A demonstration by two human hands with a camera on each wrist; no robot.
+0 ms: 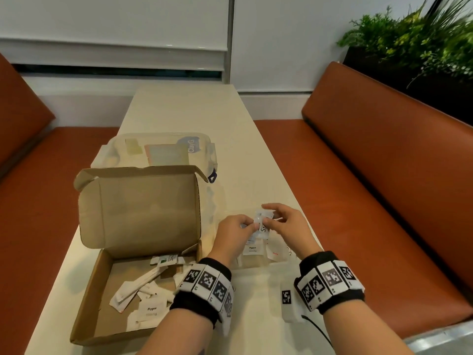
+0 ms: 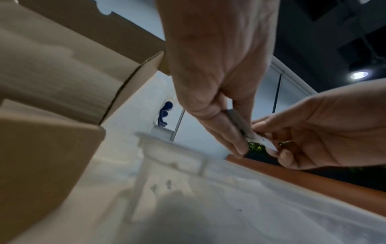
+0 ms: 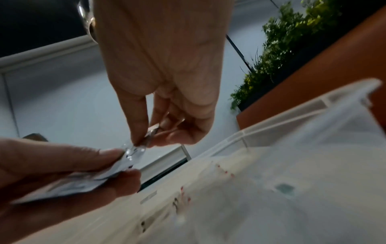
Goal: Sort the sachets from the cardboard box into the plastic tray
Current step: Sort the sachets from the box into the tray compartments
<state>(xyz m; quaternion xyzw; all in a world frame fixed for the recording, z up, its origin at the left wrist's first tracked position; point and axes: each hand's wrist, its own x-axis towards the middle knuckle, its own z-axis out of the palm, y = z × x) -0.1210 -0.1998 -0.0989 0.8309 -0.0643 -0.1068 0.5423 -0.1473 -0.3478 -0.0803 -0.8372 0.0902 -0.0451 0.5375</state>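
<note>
Sorting stands partway, judged from how things lie on the table (image 1: 179,111): the cardboard box (image 1: 92,290), lid flap upright, holds a loose scatter of sachets on its floor, among them one lettered "Pepper" (image 1: 152,309) and several long white ones (image 1: 138,284), so a good share of the work appears to remain. To the right of the box, under both hands, lies the clear plastic tray (image 3: 271,127), whose rim and a dividing wall show plainly in the right wrist view; a few sachets already rest inside it, one with dark lettering (image 1: 252,249) and one with red print (image 1: 275,253), though which compartment each occupies cannot be told. A lidded clear container (image 1: 153,149) stands behind the box and seems to play no part. Above the tray, the left hand (image 1: 235,233) pinches a small bunch of sachets (image 3: 79,184) between thumb and curled fingers, clamped firmly on them. The right hand (image 1: 284,224) meets it, thumb and forefinger closed on the upper edge of one glossy sachet (image 1: 263,221), its remaining fingers loosely bent; this grip suggests that a single packet is being separated from the bunch for placing. Both hands hover clear of the tray; neither touches it or the box.
</note>
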